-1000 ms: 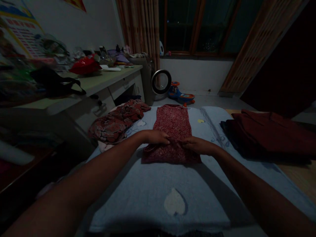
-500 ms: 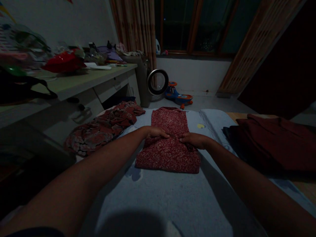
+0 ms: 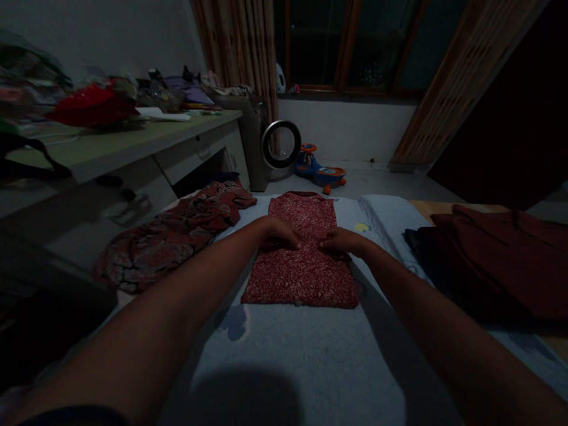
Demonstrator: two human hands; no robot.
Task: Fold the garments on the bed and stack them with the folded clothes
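Observation:
A dark red garment with a fine pale speckled pattern (image 3: 302,278) lies folded into a long panel on the light blue bedsheet (image 3: 319,361). Its neckline end points away from me. My left hand (image 3: 282,231) is closed on the garment at its left edge, about halfway along, thumb on top. Opposite it, my right hand (image 3: 344,241) is closed on the right edge, thumb pointing inward. The other fingers of both hands are mostly hidden. A narrow strip of fabric shows between the two thumbs.
A crumpled patterned reddish cloth (image 3: 177,231) lies at left, beside a cluttered desk (image 3: 177,133). Folded dark red clothes (image 3: 510,254) are stacked at right. Beyond the bed are a washing machine with its round door (image 3: 281,145) open and a blue-orange ride-on toy (image 3: 322,171).
Both hands have shifted slightly away from me along the garment. The bunched middle now looks flatter, and the near part is smoother. My view has turned a little to the right.

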